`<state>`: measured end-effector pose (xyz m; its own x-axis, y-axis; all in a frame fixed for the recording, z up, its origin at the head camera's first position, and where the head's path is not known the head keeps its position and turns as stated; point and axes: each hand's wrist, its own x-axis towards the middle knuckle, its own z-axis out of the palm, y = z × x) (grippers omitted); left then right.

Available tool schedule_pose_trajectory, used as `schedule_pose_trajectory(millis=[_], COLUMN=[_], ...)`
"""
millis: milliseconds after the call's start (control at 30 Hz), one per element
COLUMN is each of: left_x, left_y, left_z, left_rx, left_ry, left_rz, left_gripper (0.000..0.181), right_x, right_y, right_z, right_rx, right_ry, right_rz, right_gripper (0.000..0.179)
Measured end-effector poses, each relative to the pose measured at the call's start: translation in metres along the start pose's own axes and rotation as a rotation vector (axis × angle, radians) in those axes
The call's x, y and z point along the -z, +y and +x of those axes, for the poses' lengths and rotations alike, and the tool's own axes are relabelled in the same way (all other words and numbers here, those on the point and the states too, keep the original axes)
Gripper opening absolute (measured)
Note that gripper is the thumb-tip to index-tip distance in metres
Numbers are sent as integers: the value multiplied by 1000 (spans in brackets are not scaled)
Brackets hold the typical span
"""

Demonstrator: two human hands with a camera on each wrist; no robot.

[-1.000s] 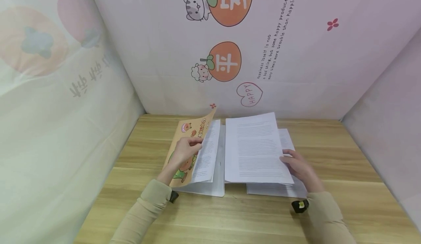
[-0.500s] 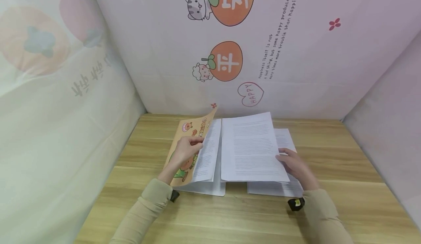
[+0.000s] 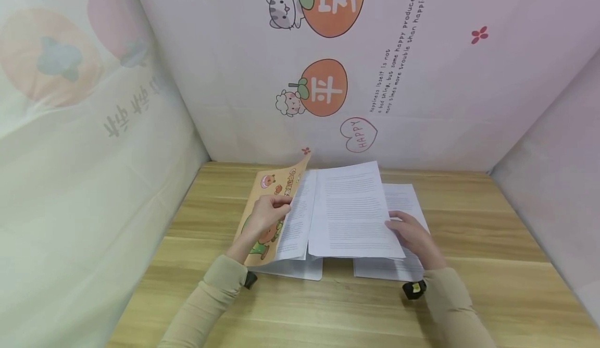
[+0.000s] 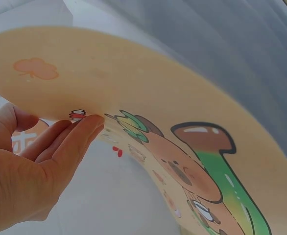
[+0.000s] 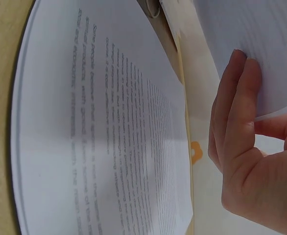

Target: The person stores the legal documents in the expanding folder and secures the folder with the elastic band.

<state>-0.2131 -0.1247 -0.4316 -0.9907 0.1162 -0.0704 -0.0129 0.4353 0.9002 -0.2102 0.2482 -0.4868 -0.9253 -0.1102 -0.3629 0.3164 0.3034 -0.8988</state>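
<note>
Near the counter's (image 3: 337, 309) far edge, the left hand (image 3: 265, 215) pinches the cover's (image 3: 268, 187) raised edge; the right hand's (image 3: 414, 236) fingers pinch sheets (image 3: 356, 212) lifted partly over a stack (image 3: 388, 269).

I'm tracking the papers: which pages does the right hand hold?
The middle sheets; the rightmost stack lies on the table, the leftmost pages sit beside the orange cover.
</note>
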Motion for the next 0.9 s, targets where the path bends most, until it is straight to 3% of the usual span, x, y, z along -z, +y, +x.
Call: schedule_pose_trajectory(millis=[900], left_x=[0], left_y=[-2], left_z=[0], left_rx=[-14], left_ry=[9], left_rz=[-13], left_gripper=[36], right_x=[-16], right_y=[-4], right_z=[8], right_rx=[16], right_ry=[7], right_rz=[-96], right_gripper=[53])
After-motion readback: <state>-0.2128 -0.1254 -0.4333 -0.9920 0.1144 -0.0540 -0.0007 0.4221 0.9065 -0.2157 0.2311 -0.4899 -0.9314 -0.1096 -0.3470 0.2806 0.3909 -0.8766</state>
